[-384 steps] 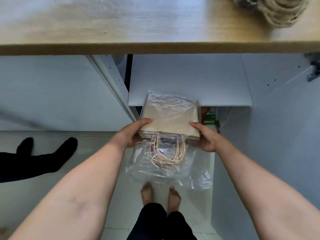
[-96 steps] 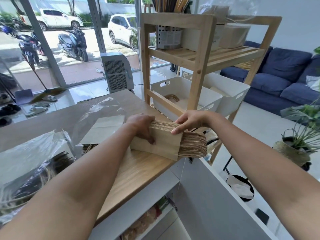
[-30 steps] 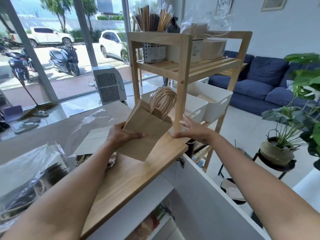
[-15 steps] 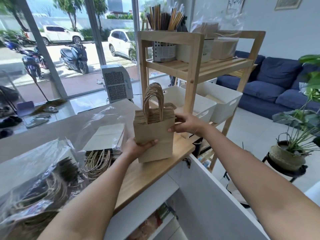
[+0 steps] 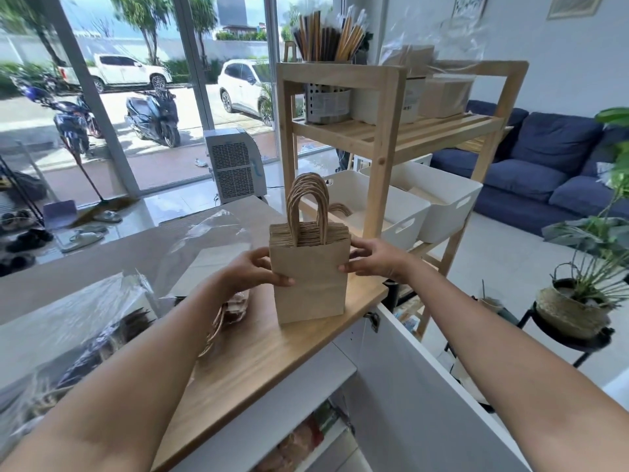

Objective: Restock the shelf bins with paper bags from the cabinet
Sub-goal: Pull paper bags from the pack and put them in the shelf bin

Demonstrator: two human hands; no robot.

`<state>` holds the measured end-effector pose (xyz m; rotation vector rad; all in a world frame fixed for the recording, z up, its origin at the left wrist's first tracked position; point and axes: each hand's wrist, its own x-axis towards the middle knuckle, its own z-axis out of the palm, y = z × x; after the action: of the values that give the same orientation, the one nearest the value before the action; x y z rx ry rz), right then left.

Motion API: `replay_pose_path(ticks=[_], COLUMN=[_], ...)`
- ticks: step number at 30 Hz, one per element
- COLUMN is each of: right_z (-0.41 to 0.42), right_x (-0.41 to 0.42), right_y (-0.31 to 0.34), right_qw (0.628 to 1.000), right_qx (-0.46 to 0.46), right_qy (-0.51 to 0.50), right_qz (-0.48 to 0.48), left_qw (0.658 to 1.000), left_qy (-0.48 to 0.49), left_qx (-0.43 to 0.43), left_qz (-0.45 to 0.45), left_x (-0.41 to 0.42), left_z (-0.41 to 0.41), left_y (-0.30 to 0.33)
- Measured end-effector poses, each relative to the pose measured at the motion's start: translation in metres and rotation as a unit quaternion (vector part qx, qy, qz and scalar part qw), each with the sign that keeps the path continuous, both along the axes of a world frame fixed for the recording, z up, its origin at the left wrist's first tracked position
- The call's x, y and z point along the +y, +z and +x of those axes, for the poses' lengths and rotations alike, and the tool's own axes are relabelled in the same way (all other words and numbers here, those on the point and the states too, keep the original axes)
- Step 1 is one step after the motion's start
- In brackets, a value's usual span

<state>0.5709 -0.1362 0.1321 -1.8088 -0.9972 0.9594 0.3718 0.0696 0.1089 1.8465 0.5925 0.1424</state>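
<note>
A stack of brown paper bags (image 5: pixel 311 284) with twisted handles stands upright on the wooden counter (image 5: pixel 258 356), near its right corner. My left hand (image 5: pixel 253 272) grips the stack's left side and my right hand (image 5: pixel 372 262) grips its right side. Behind it is a wooden shelf (image 5: pixel 384 131) with two white bins: the left bin (image 5: pixel 405 212) holds some paper bags, and the right bin (image 5: pixel 452 202) sits beside it.
Plastic-wrapped bag bundles (image 5: pixel 75 321) and a loose plastic sleeve (image 5: pixel 211 233) lie on the counter to my left. An open white cabinet door (image 5: pixel 418 386) sticks out below the corner. A potted plant (image 5: pixel 585 294) stands on the right, a blue sofa (image 5: pixel 544 165) behind.
The stack came out of its plastic wrap and has been turned upright, handles up. It has come down to stand on the counter, with both my hands now on its sides.
</note>
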Motion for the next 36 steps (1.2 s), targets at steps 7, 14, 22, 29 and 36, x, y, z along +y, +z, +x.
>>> replay_pose_path(ticks=[7,14,22,29,36], right_z=[0.002,0.038,0.092,0.135,0.172], right_x=[-0.01,-0.068,-0.182,-0.229,-0.208], right_y=[0.0,0.012,0.02,0.022,0.02], right_qw=[0.999,0.997,0.991,0.973,0.947], right_qx=[0.015,0.02,0.02,0.106,0.149], right_qy=[-0.012,-0.067,-0.131,-0.202,-0.277], right_qz=[0.028,0.028,0.024,0.043,0.059], left_qw=[0.996,0.991,0.982,0.984,0.987], left_qy=[0.026,-0.043,-0.152,-0.164,-0.119], left_qx=[-0.027,-0.026,0.009,0.064,0.065], left_qz=[0.08,0.125,0.108,-0.025,-0.091], left_x=[-0.013,-0.054,-0.137,-0.184,-0.183], left_z=[0.008,0.061,0.156,0.215,0.259], left_y=[0.004,0.023,0.034,0.029,0.035])
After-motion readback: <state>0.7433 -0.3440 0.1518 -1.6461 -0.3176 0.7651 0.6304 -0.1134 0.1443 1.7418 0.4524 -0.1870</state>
